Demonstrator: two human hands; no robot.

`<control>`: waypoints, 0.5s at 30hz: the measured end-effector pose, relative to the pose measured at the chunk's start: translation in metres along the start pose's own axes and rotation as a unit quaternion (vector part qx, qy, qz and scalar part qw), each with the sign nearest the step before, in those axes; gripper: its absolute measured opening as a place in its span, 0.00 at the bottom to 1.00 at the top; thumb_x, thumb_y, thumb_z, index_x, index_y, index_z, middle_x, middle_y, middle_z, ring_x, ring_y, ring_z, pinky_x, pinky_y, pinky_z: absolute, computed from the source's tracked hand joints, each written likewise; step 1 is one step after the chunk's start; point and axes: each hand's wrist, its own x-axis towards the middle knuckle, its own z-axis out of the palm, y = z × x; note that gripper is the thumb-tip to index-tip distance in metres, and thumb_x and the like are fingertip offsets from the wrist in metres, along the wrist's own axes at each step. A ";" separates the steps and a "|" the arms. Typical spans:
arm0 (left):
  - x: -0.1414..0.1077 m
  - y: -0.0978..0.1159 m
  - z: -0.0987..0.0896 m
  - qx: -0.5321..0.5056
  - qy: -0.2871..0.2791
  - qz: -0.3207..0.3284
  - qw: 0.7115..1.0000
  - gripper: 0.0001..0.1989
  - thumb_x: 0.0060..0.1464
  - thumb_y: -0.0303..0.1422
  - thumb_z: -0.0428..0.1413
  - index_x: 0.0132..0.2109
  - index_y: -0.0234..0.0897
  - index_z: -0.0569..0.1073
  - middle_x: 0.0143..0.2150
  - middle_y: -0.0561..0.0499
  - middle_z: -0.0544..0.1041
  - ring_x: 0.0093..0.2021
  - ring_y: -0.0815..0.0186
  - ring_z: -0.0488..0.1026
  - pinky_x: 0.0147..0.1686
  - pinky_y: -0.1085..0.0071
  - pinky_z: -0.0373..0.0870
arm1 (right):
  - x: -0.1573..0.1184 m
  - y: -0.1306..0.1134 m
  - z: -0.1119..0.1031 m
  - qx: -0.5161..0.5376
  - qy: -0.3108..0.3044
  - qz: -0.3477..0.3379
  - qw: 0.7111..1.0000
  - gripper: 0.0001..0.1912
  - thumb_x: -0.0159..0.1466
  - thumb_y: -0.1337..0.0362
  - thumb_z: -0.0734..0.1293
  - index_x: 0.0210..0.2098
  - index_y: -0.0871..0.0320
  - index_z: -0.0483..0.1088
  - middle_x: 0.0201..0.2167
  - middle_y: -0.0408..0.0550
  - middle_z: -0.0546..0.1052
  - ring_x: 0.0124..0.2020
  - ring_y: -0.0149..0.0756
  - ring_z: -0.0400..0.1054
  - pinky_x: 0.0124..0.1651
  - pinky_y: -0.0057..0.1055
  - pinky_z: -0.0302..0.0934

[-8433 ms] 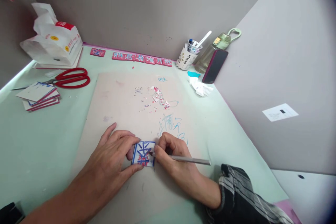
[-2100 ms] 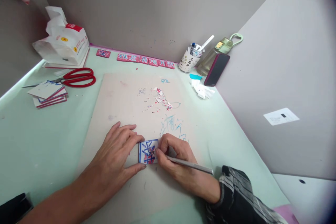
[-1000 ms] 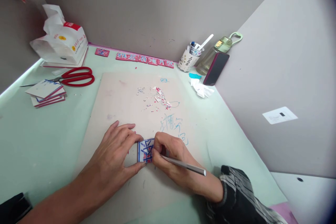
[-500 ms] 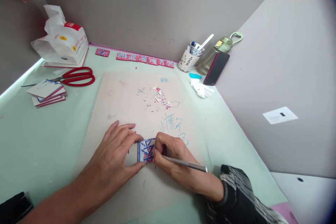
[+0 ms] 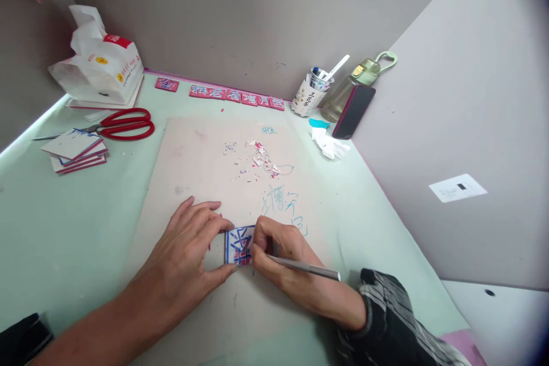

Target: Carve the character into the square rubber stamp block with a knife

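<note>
My left hand [image 5: 193, 243] lies on the board with its thumb and index finger pinching the left end of a small white carving block [image 5: 234, 246]. Blue marker strokes form a character on the block, and red shows where bits of the white surface are cut away. In my right hand [image 5: 287, 254] is a carving knife [image 5: 309, 267] with a slim silver handle, held like a pen. Its tip is hidden behind the fingers, at the block's right side. Both hands rest on a pale cutting board [image 5: 180, 151], where red and white shavings [image 5: 259, 157] lie beyond them.
Red-handled scissors [image 5: 128, 124] and stacked white cards [image 5: 75, 151] lie left. Behind stand a tissue pack [image 5: 107, 68] and a row of carved pink blocks [image 5: 235, 95]. Back right are a pen cup [image 5: 307, 97], a bottle [image 5: 343, 94], a phone [image 5: 355, 112] and crumpled tissue [image 5: 330, 144].
The knife handle's end has shifted very slightly right. Both hands and the block stay almost where they were.
</note>
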 end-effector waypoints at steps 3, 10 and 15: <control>0.000 0.000 0.000 -0.006 0.002 -0.004 1.000 0.17 0.53 0.31 0.62 0.49 0.42 0.67 0.46 0.48 0.78 0.61 0.48 0.70 0.65 0.41 0.56 | 0.000 0.000 0.001 0.000 0.005 0.001 1.000 0.11 0.63 0.71 0.62 0.27 0.54 0.56 0.23 0.35 0.61 0.25 0.28 0.51 0.28 0.29 0.46; -0.001 -0.001 0.000 -0.011 0.001 -0.011 1.000 0.18 0.53 0.32 0.64 0.48 0.44 0.67 0.45 0.49 0.77 0.61 0.48 0.70 0.66 0.43 0.56 | 0.000 -0.002 0.001 0.021 0.015 0.012 1.000 0.11 0.63 0.70 0.62 0.27 0.54 0.56 0.22 0.35 0.59 0.24 0.28 0.51 0.27 0.28 0.46; 0.000 -0.001 0.002 0.016 0.004 0.000 1.000 0.21 0.50 0.33 0.68 0.46 0.42 0.65 0.43 0.48 0.76 0.59 0.45 0.72 0.64 0.38 0.56 | -0.002 0.002 0.005 0.039 0.032 0.018 0.999 0.12 0.64 0.68 0.62 0.26 0.54 0.56 0.22 0.35 0.60 0.25 0.28 0.51 0.27 0.29 0.46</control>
